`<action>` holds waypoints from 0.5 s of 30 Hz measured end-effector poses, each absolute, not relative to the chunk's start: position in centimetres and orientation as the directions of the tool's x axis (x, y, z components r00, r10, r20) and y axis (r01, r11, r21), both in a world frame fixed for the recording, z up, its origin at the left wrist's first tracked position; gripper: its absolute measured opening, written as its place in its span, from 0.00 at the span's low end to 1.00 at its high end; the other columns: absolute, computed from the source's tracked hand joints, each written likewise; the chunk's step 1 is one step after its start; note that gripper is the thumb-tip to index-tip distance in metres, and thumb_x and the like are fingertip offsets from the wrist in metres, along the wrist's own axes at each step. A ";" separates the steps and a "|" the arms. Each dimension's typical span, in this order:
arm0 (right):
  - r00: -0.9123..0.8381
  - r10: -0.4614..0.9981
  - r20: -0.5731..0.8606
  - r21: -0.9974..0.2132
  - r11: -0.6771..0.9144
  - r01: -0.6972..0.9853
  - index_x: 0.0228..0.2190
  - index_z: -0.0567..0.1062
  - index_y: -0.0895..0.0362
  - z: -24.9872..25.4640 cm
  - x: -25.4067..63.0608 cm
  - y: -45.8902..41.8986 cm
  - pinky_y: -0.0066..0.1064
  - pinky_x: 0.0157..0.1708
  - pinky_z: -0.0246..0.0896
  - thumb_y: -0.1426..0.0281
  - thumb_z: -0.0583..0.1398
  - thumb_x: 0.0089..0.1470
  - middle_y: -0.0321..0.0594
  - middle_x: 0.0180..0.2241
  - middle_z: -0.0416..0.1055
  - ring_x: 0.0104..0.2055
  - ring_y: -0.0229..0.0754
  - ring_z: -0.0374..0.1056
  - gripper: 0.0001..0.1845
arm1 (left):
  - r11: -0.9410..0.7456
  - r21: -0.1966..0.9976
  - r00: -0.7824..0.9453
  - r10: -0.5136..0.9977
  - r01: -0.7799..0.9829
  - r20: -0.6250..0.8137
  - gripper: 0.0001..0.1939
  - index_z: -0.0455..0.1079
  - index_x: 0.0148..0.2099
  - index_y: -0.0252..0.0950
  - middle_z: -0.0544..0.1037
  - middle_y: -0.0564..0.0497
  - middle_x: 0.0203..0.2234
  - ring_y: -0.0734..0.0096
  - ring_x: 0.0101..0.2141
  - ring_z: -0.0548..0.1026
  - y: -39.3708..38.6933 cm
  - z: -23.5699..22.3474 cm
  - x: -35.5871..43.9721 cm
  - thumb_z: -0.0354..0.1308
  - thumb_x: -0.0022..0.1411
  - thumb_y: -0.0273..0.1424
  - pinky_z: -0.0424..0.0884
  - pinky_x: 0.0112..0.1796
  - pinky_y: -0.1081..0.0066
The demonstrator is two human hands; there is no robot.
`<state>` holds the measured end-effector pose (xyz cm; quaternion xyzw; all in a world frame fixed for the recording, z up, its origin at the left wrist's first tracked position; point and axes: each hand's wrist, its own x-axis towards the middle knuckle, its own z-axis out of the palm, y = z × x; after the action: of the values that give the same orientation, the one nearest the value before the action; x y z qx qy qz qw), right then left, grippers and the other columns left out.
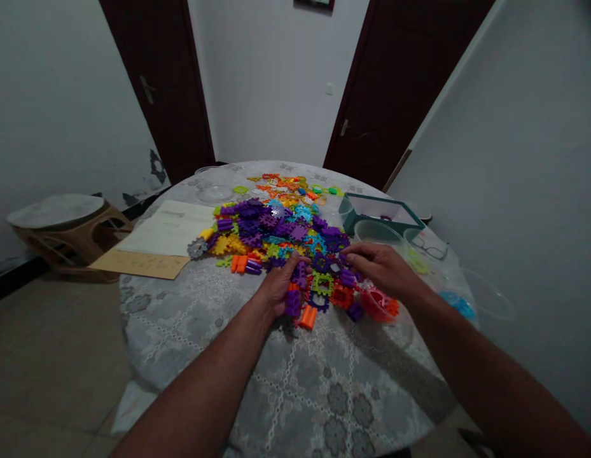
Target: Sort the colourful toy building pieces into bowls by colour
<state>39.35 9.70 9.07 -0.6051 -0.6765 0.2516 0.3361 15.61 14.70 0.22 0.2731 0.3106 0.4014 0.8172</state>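
Observation:
A heap of toothed plastic building pieces (pixel 250 222), mostly purple, lies mid-table. My left hand (pixel 276 289) is at the heap's near side, thumb up and fingers curled around a purple building piece (pixel 299 275). Just below that are another purple piece (pixel 292 304) and an orange ribbed piece (pixel 308 316). My right hand (pixel 378 266) reaches in from the right, its fingers bent together at the purple pieces; what is between the fingertips is hidden. Between the hands lie a lime square frame (pixel 322 284) and a red-orange piece (pixel 341 295).
Right of the heap are a dark green box (pixel 410 216), clear plastic containers (pixel 378 233), eyeglasses (pixel 434 251) and a clear tub of red pieces (pixel 378 305). An open paper folder (pixel 147 264) lies at left. A wooden stool (pixel 95 235) stands beyond the table's left edge.

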 end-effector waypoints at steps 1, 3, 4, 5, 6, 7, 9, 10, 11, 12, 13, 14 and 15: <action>0.005 0.987 0.159 -0.737 0.115 0.666 0.44 0.85 0.56 9.6 41.0 10.8 0.32 0.29 0.69 0.60 0.62 0.63 0.41 0.33 0.81 0.29 0.41 0.73 0.16 | 0.530 0.693 0.488 0.824 -0.489 -0.286 0.27 0.77 0.47 0.35 0.80 0.51 0.32 0.77 0.19 0.72 14.7 0.2 15.6 0.72 0.59 0.52 0.67 0.16 0.76; 0.173 0.961 0.214 -0.739 0.043 0.672 0.47 0.84 0.58 10.6 44.2 13.2 0.31 0.27 0.70 0.61 0.62 0.62 0.45 0.35 0.81 0.30 0.42 0.75 0.18 | 0.532 0.690 0.493 0.822 -0.491 -0.284 0.27 0.78 0.48 0.35 0.80 0.51 0.33 0.77 0.19 0.73 14.8 0.0 15.5 0.71 0.60 0.53 0.67 0.16 0.76; 0.265 0.931 0.252 -0.741 0.010 0.672 0.51 0.82 0.59 11.0 45.6 14.4 0.32 0.28 0.71 0.62 0.63 0.61 0.47 0.39 0.82 0.32 0.44 0.76 0.21 | 0.534 0.688 0.492 0.822 -0.492 -0.286 0.27 0.78 0.48 0.35 0.80 0.51 0.33 0.77 0.20 0.74 14.8 0.0 15.5 0.71 0.60 0.53 0.67 0.16 0.76; 0.341 0.893 0.294 -0.734 -0.018 0.679 0.55 0.80 0.58 11.4 46.7 15.2 0.33 0.29 0.72 0.63 0.63 0.60 0.49 0.43 0.82 0.34 0.45 0.77 0.24 | 0.537 0.684 0.491 0.821 -0.494 -0.290 0.27 0.78 0.48 0.35 0.80 0.51 0.33 0.77 0.20 0.74 14.9 0.0 15.5 0.70 0.61 0.53 0.67 0.16 0.76; 0.389 0.860 0.331 -0.719 -0.037 0.694 0.59 0.78 0.58 11.6 47.3 15.8 0.34 0.30 0.73 0.65 0.62 0.60 0.50 0.47 0.81 0.36 0.46 0.78 0.27 | 0.540 0.680 0.491 0.820 -0.496 -0.294 0.26 0.78 0.48 0.35 0.80 0.51 0.34 0.77 0.20 0.74 14.9 0.1 15.5 0.70 0.62 0.53 0.66 0.16 0.77; 0.400 0.842 0.361 -0.698 -0.041 0.715 0.61 0.76 0.57 11.8 47.4 15.8 0.36 0.32 0.74 0.65 0.62 0.60 0.51 0.50 0.81 0.37 0.47 0.79 0.28 | 0.544 0.674 0.488 0.820 -0.499 -0.300 0.25 0.78 0.47 0.35 0.80 0.50 0.33 0.77 0.20 0.74 14.9 0.2 15.5 0.69 0.62 0.53 0.66 0.16 0.77; 0.307 0.870 0.385 -0.645 0.016 0.764 0.61 0.76 0.55 11.8 45.7 14.6 0.38 0.34 0.76 0.65 0.61 0.62 0.50 0.51 0.80 0.38 0.47 0.79 0.27 | 0.545 0.668 0.478 0.823 -0.507 -0.308 0.24 0.78 0.46 0.35 0.81 0.50 0.33 0.78 0.20 0.74 14.8 0.3 15.5 0.69 0.63 0.52 0.66 0.17 0.77; 0.205 0.903 0.377 -0.620 0.082 0.780 0.60 0.76 0.54 11.5 44.2 13.3 0.39 0.36 0.76 0.64 0.60 0.64 0.49 0.50 0.81 0.38 0.47 0.79 0.25 | 0.541 0.668 0.472 0.826 -0.512 -0.307 0.24 0.78 0.45 0.35 0.81 0.49 0.33 0.78 0.20 0.74 14.8 0.4 15.5 0.70 0.62 0.52 0.67 0.18 0.77; 0.078 0.928 0.365 -0.598 0.169 0.784 0.59 0.77 0.53 11.1 42.2 11.7 0.39 0.38 0.76 0.63 0.60 0.66 0.47 0.48 0.82 0.38 0.46 0.79 0.23 | 0.534 0.671 0.466 0.831 -0.514 -0.304 0.25 0.78 0.45 0.35 0.81 0.48 0.33 0.77 0.20 0.74 14.8 0.4 15.5 0.70 0.62 0.53 0.67 0.19 0.77; -0.081 0.936 0.343 -0.563 0.274 0.779 0.59 0.77 0.51 10.6 40.1 10.0 0.39 0.40 0.76 0.64 0.59 0.67 0.45 0.48 0.82 0.40 0.46 0.79 0.21 | 0.525 0.676 0.460 0.836 -0.516 -0.299 0.25 0.79 0.45 0.35 0.82 0.48 0.32 0.77 0.20 0.74 14.8 0.4 15.6 0.70 0.62 0.53 0.68 0.19 0.77; -0.235 0.917 0.322 -0.522 0.379 0.764 0.59 0.76 0.49 9.9 37.9 8.2 0.40 0.43 0.76 0.64 0.59 0.68 0.44 0.47 0.82 0.41 0.46 0.78 0.20 | 0.515 0.684 0.451 0.843 -0.516 -0.294 0.27 0.79 0.45 0.35 0.82 0.47 0.32 0.76 0.21 0.74 14.8 0.4 15.7 0.70 0.61 0.54 0.68 0.20 0.76; -0.366 0.882 0.298 -0.490 0.470 0.734 0.60 0.75 0.47 9.1 35.7 6.5 0.40 0.44 0.76 0.66 0.58 0.70 0.43 0.47 0.82 0.43 0.46 0.78 0.20 | 0.503 0.694 0.438 0.851 -0.515 -0.291 0.28 0.79 0.45 0.35 0.82 0.47 0.32 0.75 0.21 0.74 14.8 0.3 15.7 0.70 0.60 0.55 0.69 0.20 0.76; -0.472 0.841 0.265 -0.458 0.540 0.706 0.62 0.74 0.47 8.3 33.8 5.0 0.41 0.47 0.75 0.68 0.57 0.70 0.44 0.49 0.81 0.46 0.47 0.78 0.22 | 0.488 0.707 0.420 0.860 -0.511 -0.290 0.29 0.79 0.46 0.35 0.82 0.46 0.31 0.75 0.21 0.74 14.9 0.1 15.7 0.70 0.60 0.56 0.69 0.20 0.76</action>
<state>33.77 5.01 8.26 -0.4573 -0.8456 0.1440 0.2346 15.75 14.91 0.14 0.2681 0.3253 0.4289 0.7990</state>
